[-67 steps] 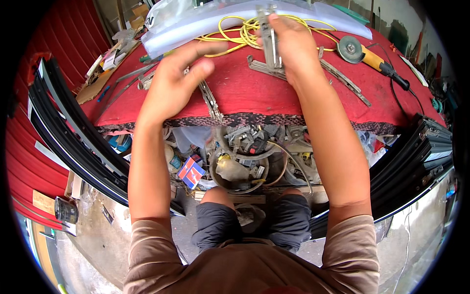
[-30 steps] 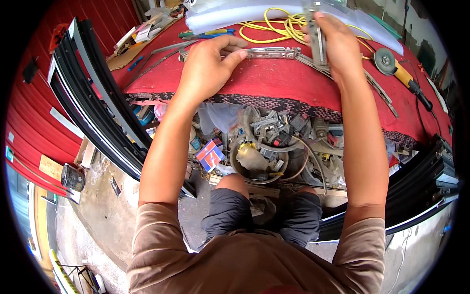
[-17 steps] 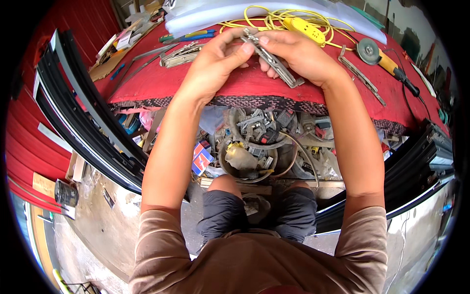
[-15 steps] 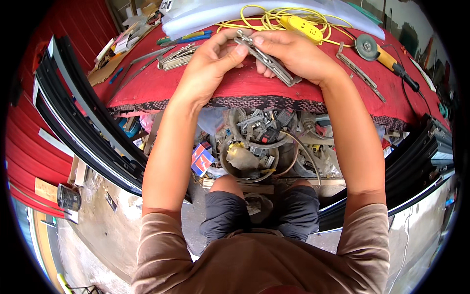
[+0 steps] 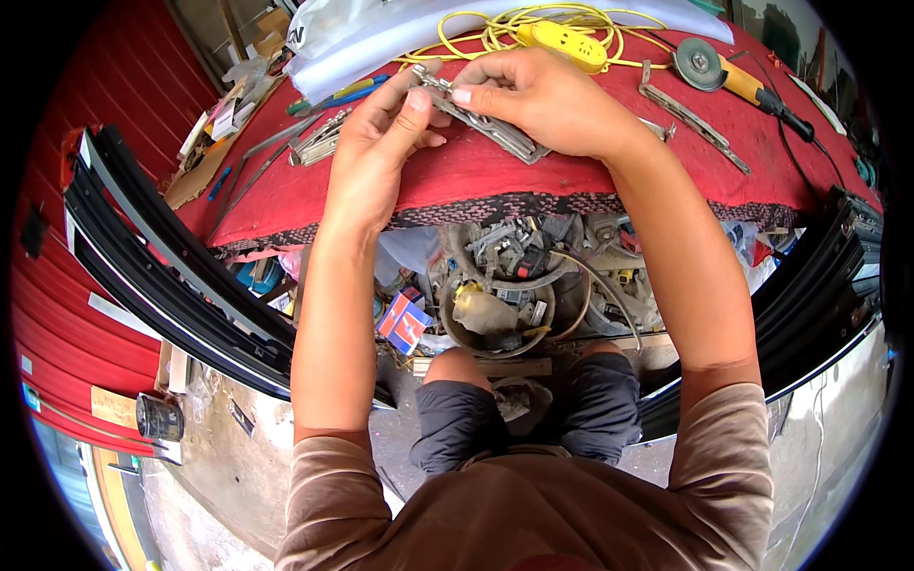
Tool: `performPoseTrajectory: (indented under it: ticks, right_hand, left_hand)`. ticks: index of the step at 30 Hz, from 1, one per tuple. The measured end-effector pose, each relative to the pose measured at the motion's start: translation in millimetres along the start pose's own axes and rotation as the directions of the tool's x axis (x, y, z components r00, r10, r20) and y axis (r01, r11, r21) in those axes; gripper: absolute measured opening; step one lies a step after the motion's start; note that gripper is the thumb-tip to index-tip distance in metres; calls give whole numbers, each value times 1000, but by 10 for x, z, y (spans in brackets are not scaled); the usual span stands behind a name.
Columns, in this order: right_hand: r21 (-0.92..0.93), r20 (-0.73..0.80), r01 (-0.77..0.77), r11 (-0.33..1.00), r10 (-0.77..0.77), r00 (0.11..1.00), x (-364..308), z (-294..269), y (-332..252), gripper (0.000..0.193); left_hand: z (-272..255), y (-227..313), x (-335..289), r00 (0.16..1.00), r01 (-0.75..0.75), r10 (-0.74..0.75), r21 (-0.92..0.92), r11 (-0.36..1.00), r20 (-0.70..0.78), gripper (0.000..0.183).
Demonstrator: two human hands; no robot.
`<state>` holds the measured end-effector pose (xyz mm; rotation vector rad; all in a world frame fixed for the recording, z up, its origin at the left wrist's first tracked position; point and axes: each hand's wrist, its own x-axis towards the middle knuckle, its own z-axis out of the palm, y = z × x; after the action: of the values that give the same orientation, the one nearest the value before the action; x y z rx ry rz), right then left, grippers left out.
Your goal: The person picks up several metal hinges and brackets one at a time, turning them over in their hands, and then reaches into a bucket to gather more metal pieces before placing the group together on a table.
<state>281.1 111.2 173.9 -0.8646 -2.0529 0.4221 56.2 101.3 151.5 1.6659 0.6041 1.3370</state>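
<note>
right hand [image 5: 562, 103]: grip clamped on metal bracket [image 5: 497, 133]
left hand [image 5: 373, 143]: at its far end; grip closure, i cannot tell
change: left has joined right; bracket handling now two-handed

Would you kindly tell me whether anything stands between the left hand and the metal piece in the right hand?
Nothing visible does: the left hand is at the left end of the metal piece, which the right hand holds.
</note>
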Motion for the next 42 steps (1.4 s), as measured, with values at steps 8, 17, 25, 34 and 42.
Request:
performPoseTrajectory:
  ticks: [8, 17, 25, 34, 42]
  right_hand:
    - [32, -54, 186, 982, -184, 982, 48, 49, 140, 36]
    - [108, -72, 42, 993, -34, 997, 330, 126, -29, 47]
    - [57, -125, 34, 998, -26, 992, 308, 94, -118, 39]
    - [-8, -180, 178, 984, -176, 968, 306, 81, -74, 39]
    - [82, -81, 49, 995, -43, 996, 306, 67, -120, 39]
  left_hand:
    - [77, 9, 19, 999, -4, 2, -31, 1000, -42, 48]
    - [77, -23, 77, 995, -49, 57, 99, 994, -86, 50]
    - [212, 37, 5, 963, -192, 222, 191, 963, -151, 43]
    - [248, 17, -1, 946, -269, 296, 190, 944, -132, 34]
    - [200, -43, -9, 935, -291, 324, 210, 933, -145, 32]
